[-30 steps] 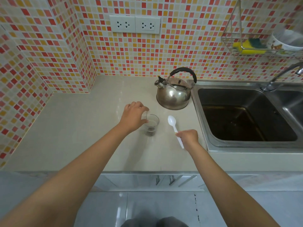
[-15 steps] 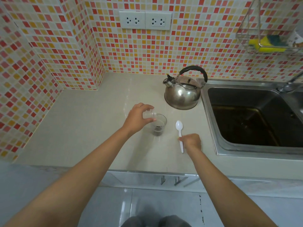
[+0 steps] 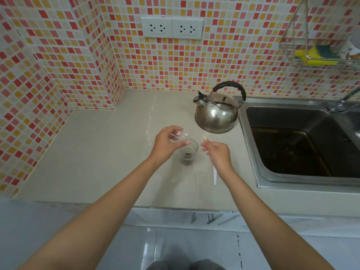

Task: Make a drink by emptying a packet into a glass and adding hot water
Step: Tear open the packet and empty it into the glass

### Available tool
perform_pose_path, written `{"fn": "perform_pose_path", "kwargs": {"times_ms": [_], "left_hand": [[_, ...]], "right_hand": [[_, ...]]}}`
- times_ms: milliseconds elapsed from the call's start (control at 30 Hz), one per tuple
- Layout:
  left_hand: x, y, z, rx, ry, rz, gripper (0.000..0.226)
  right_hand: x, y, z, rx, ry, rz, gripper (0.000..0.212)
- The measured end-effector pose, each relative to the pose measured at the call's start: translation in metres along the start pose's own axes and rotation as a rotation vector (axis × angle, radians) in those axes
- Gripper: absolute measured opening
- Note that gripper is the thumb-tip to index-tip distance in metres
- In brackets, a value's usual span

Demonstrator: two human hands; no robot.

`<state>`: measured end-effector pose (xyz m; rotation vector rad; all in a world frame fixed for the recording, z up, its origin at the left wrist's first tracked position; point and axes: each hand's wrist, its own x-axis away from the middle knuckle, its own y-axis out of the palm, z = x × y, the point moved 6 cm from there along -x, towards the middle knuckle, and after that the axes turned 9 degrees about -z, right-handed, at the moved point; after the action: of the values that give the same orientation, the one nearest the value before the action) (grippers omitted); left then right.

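A small clear glass with dark powder at its bottom stands on the beige counter. My left hand pinches a crumpled clear packet, tilted over the glass's left rim. Just right of the glass my right hand hovers with its fingers spread and nothing in them. Below that wrist the handle of a white plastic spoon lies on the counter; its bowl is hidden under the hand. A steel kettle with a black handle stands behind the glass.
A steel sink lies to the right of the kettle, with a tap at its far corner. A wire rack holding a sponge hangs on the tiled wall, and wall sockets are above the counter.
My right hand has let go of the spoon and risen toward the glass. The left hand has tipped the packet further over the glass. The camera has moved closer and to the left.
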<state>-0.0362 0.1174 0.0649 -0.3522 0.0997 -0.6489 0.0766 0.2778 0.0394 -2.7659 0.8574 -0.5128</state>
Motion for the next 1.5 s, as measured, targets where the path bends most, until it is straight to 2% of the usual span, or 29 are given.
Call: {"fn": "perform_pose_path", "kwargs": {"times_ms": [133,267,367,467,633,800,933,1033,1233,1367,1500], "left_hand": [[0.003,0.01,-0.001,0.09,-0.039,0.019,0.048],[0.009,0.012,0.001,0.151,-0.04,0.065,0.049],[0.012,0.011,0.002,0.222,-0.057,0.077,0.038],[0.014,0.006,0.002,0.34,-0.085,0.092,0.018],[0.015,0.001,0.003,0.346,-0.12,0.006,0.007],[0.017,-0.003,0.009,0.341,-0.077,0.051,0.006],[0.02,-0.002,0.013,0.371,-0.059,0.093,0.006],[0.024,-0.003,0.015,0.403,-0.045,0.109,0.004],[0.027,-0.003,0.026,0.201,-0.019,0.014,0.003],[0.029,-0.008,0.035,0.102,0.027,0.056,0.007],[0.031,-0.004,0.04,0.08,0.046,0.04,0.004]], "right_hand": [[0.001,0.021,-0.035,-0.089,0.012,-0.221,0.028],[0.002,0.021,-0.044,-0.084,0.008,-0.206,0.017],[0.003,0.021,-0.05,0.022,-0.024,-0.208,0.011],[0.003,0.021,-0.061,0.207,-0.157,-0.2,0.012],[0.006,0.018,-0.078,0.433,-0.36,-0.212,0.008],[0.008,0.018,-0.078,0.346,-0.348,-0.272,0.005],[0.008,0.016,-0.08,0.256,-0.339,-0.24,0.002],[0.009,0.013,-0.077,0.251,-0.301,-0.276,0.006],[0.016,0.012,-0.079,0.425,-0.36,-0.274,0.007],[0.024,0.014,-0.082,0.402,-0.415,-0.291,0.005],[0.028,0.016,-0.087,0.486,-0.476,-0.301,0.006]]}}
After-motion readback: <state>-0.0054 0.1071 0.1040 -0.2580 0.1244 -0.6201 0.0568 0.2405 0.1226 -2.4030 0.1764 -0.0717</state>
